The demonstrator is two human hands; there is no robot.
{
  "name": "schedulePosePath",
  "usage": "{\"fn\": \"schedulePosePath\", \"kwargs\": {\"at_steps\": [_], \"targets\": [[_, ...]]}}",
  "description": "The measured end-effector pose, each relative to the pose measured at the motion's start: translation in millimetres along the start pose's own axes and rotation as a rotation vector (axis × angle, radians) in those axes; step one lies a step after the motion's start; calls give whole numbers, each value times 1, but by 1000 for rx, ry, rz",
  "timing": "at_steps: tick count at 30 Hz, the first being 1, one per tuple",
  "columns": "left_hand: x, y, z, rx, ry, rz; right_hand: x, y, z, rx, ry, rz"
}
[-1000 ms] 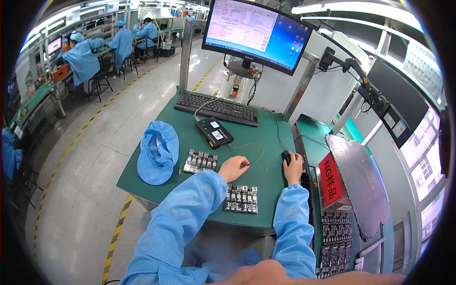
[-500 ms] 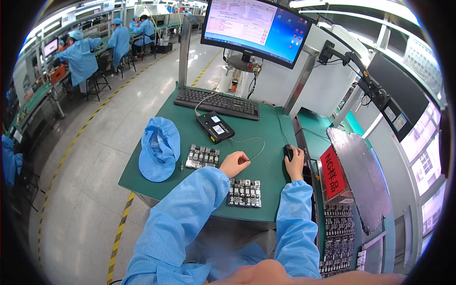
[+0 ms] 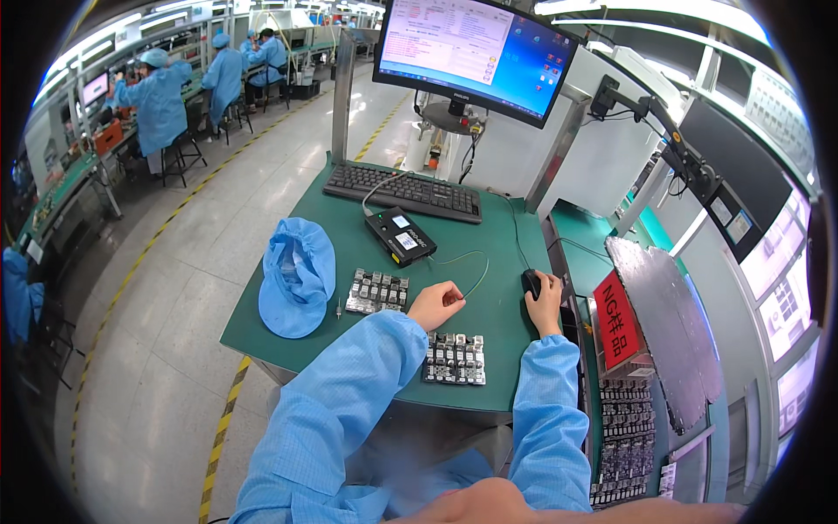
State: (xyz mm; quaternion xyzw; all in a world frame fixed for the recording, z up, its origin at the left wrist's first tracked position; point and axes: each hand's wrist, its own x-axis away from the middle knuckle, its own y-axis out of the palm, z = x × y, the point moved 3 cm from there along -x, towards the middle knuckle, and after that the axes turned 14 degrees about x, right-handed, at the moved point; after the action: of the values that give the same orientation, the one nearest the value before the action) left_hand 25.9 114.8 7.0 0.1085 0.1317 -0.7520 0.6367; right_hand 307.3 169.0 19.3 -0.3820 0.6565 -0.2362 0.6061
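Note:
My right hand (image 3: 545,303) rests over a black computer mouse (image 3: 530,282) at the right side of the green table. My left hand (image 3: 436,305) is closed in a pinch where a thin green-yellow wire (image 3: 486,262) ends; the wire's tip is hidden in the fingers. That wire runs from a black box-shaped device (image 3: 400,236) with small lit screens. Beneath my left wrist, on the near side, lies a panel of small circuit boards with metal parts (image 3: 455,360). A second such panel (image 3: 377,291) lies left of the hand.
A blue cloth cap (image 3: 296,278) and a small pin-like metal piece (image 3: 339,308) lie at the left. Behind are a black keyboard (image 3: 401,192) and a monitor (image 3: 471,57). Right of the table stand a red sign (image 3: 616,320) and stacked boards (image 3: 627,437). Co-workers in blue sit far left.
The whole view has shifted slightly. Both my hands keep their places on the mouse and the wire. A co-worker at the far left has changed arm position.

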Motion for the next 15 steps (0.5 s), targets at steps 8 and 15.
{"fn": "schedulePosePath", "kwargs": {"at_steps": [8, 15], "targets": [[0, 0, 0, -23, -29, 7, -1, 1, 1, -61, 24, -46], [-1, -1, -3, -11, -48, -3, -3, 1, 0, -43, 8, -18]]}}
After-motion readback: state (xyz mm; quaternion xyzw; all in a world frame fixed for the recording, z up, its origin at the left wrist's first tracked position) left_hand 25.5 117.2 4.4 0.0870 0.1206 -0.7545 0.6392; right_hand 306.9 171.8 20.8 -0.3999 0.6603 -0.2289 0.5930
